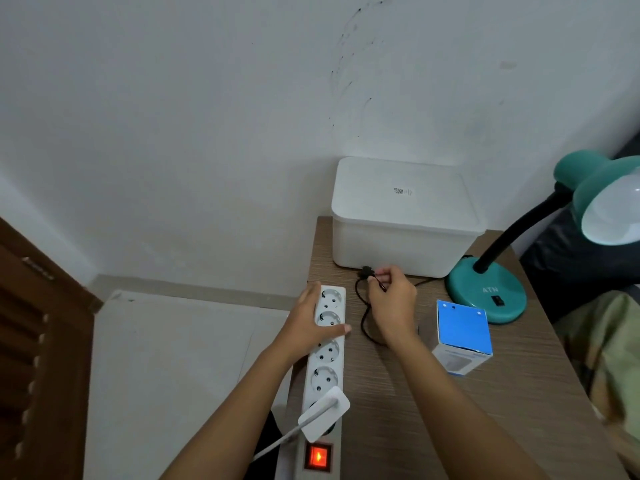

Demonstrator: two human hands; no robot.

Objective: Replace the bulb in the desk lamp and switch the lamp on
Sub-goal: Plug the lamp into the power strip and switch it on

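A teal desk lamp (486,294) stands at the right of the wooden table (398,410), its black gooseneck curving up to a teal shade that holds a white bulb (613,216), unlit. The lamp's black cord (362,317) loops across the table. My right hand (393,301) pinches the cord just behind its black plug (366,272), in front of the white box. My left hand (311,322) lies flat over the white power strip (323,368), pressing it near its far sockets. A blue and white bulb carton (462,332) stands beside the lamp base.
A white lidded box (401,216) sits against the wall at the table's back. The power strip's red switch (318,457) glows, and a white adapter (325,414) is plugged in near it. A dark wooden door (31,341) is at left; bedding lies at right.
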